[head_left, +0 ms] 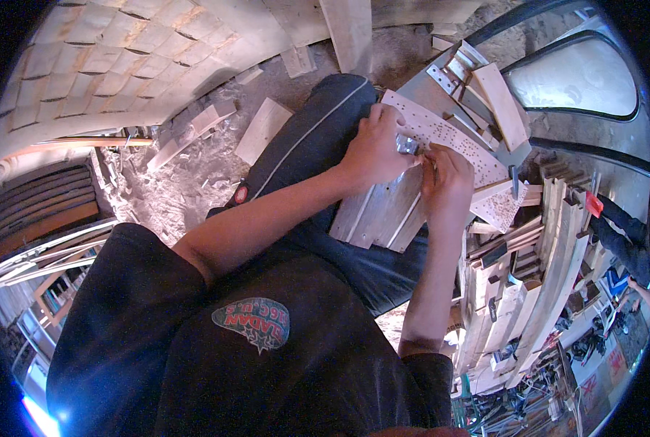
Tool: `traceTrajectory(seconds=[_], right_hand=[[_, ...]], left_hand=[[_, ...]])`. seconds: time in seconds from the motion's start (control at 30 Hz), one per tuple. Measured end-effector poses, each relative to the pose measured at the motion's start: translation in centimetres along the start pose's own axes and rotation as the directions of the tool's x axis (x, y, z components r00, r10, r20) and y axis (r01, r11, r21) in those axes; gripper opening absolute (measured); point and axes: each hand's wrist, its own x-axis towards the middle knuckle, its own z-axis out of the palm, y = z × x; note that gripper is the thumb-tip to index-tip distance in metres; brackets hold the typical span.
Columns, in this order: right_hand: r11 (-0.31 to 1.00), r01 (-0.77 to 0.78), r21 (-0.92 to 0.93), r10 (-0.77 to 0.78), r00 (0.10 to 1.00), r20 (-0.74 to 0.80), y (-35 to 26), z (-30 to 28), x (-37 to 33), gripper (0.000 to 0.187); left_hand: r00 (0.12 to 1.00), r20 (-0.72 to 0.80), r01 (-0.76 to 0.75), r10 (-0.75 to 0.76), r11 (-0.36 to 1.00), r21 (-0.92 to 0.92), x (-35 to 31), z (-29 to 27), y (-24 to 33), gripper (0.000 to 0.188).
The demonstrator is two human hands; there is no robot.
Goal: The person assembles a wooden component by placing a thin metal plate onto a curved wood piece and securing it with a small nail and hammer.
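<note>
The left hand (374,146) is half curled and the right hand (449,175) is bent, fingers bunched; whether anything is gripped by either cannot be told. Between them a small shiny piece (406,145) is seen, its shape blurred. Just beyond, a pale board (452,131) is dotted with dark holes. Brownish planks (376,207) are laid across the lap (390,280)

Beside the perforated board (450,134), the left hand (374,148) and right hand (449,177) partly hide a shiny piece (406,146); right of the board, a co-worker (622,224) is cut off.
</note>
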Motion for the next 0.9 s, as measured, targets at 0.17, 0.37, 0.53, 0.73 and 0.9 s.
traceTrajectory(seconds=[0.17,0.37,0.53,0.73,0.9], right_hand=[[0.996,0.051,0.075,-0.049,0.998,-0.026,1.1,1.0,-0.8,0.014],[0.98,0.028,0.197,-0.006,0.994,-0.111,1.4,1.9,-2.0,0.019],[0.983,0.046,0.175,-0.025,0.992,-0.121,1.6,2.1,-2.3,0.017],[0.98,0.072,0.187,-0.036,0.981,-0.19,2.0,2.6,-2.7,0.014],[0.981,0.074,0.178,-0.035,0.977,-0.209,2.0,2.7,-2.8,0.012]], left_hand=[[1.0,0.006,0.0,0.0,1.0,0.016,0.0,0.0,0.2,0.066],[0.998,0.055,-0.035,0.035,0.999,-0.002,-0.1,0.0,-0.7,0.07],[0.996,0.019,-0.089,0.089,0.996,0.002,-0.1,-0.2,-1.0,0.076],[0.996,-0.066,-0.066,0.059,0.992,-0.111,-3.2,-1.0,-3.1,0.093],[0.999,-0.054,-0.014,-0.005,0.939,-0.344,-9.5,-3.0,-4.1,0.101]])
